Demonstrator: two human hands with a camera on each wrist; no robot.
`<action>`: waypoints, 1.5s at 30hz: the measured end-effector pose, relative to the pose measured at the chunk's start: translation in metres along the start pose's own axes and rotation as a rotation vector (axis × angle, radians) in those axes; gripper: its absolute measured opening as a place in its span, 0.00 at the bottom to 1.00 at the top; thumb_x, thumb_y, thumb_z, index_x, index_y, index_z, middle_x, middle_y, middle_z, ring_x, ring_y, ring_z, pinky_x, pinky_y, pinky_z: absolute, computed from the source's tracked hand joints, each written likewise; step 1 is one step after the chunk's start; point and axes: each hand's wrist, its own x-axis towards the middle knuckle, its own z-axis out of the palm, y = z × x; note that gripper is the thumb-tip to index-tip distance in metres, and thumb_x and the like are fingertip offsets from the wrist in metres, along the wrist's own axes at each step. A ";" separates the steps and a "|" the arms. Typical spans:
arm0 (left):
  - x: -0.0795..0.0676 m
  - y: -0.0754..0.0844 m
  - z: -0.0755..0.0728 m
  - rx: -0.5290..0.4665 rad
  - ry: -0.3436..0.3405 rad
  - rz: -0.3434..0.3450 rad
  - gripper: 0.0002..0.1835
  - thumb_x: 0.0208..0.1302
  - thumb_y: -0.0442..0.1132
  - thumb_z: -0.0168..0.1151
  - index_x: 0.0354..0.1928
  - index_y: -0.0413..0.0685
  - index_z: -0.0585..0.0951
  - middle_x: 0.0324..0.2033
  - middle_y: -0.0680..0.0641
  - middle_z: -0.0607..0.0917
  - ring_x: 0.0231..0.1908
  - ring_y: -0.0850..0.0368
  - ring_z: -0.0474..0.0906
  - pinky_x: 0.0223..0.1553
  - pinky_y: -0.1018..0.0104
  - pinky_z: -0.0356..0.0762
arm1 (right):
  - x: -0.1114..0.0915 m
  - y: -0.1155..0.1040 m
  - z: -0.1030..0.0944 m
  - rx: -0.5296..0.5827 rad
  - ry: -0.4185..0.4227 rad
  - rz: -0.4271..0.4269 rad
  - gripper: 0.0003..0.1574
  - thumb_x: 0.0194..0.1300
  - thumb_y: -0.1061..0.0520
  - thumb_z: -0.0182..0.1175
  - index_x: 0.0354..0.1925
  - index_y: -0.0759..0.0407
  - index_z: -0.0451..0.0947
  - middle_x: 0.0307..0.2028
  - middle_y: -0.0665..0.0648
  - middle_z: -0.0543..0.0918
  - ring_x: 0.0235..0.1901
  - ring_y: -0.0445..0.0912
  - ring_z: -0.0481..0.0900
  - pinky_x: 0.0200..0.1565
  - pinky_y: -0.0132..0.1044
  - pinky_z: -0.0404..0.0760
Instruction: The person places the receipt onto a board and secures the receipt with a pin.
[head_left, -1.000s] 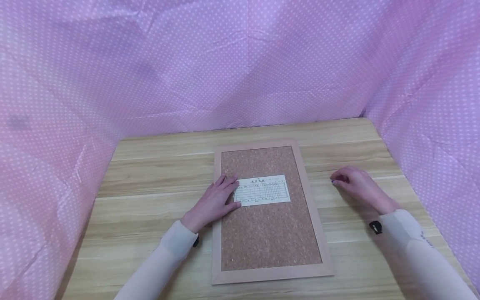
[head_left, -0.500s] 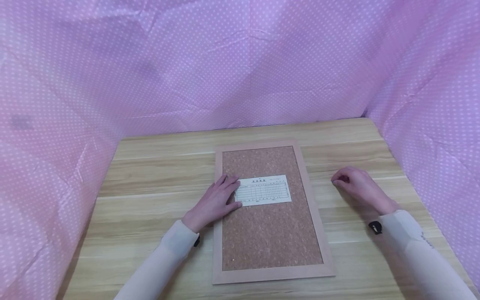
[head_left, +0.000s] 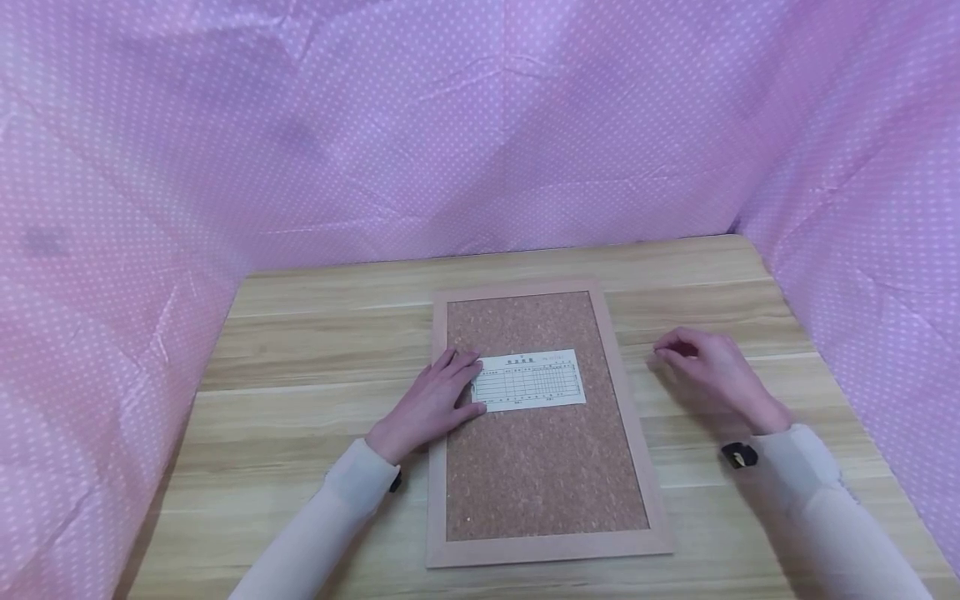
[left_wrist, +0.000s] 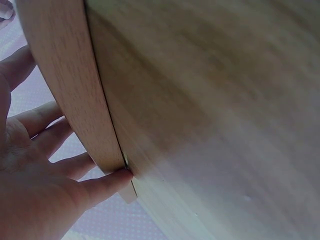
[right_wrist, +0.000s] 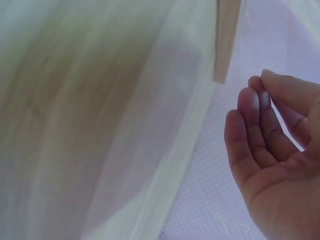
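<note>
My left hand [head_left: 431, 402] lies with its fingers spread on the left end of a printed paper slip [head_left: 534, 380]. The slip lies flat across the middle of a wood-framed cork board [head_left: 540, 475]. In the left wrist view my fingers [left_wrist: 107, 185] reach over the board's frame [left_wrist: 70, 75]. Right of the board, apart from it, my right hand [head_left: 708, 367] is held just over the table with thumb and index fingertips together. In the right wrist view its fingertips [right_wrist: 248, 100] meet; the small blue thing seen there a second ago is hidden now.
The board rests on a wood-grain table [head_left: 315, 333]. Pink dotted cloth [head_left: 480, 150] hangs behind and along both sides. A tiny pale speck [head_left: 468, 519] shows near the cork's lower left corner.
My right hand has shifted slightly left, towards the board. A small blue spot at its thumb tip shows a second ago and not now. The left hand has stayed on the slip.
</note>
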 end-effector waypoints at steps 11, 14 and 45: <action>0.000 -0.001 0.001 -0.001 -0.002 -0.002 0.38 0.70 0.55 0.67 0.75 0.42 0.70 0.78 0.46 0.64 0.78 0.36 0.51 0.68 0.29 0.61 | 0.007 -0.026 0.007 0.082 0.096 -0.033 0.06 0.69 0.63 0.69 0.44 0.58 0.88 0.39 0.55 0.91 0.41 0.38 0.84 0.44 0.16 0.74; 0.000 -0.001 0.001 -0.004 -0.003 -0.002 0.38 0.70 0.55 0.67 0.75 0.42 0.70 0.78 0.46 0.64 0.78 0.36 0.51 0.69 0.29 0.61 | 0.011 -0.034 0.010 0.111 0.114 -0.046 0.06 0.68 0.63 0.69 0.43 0.57 0.88 0.39 0.54 0.91 0.41 0.34 0.83 0.46 0.15 0.74; 0.000 -0.001 0.001 0.006 0.002 0.010 0.38 0.70 0.55 0.67 0.75 0.42 0.70 0.77 0.44 0.65 0.78 0.36 0.52 0.68 0.30 0.62 | 0.042 -0.089 0.043 0.237 -0.016 -0.084 0.10 0.69 0.69 0.64 0.45 0.62 0.88 0.43 0.55 0.90 0.41 0.46 0.85 0.41 0.28 0.80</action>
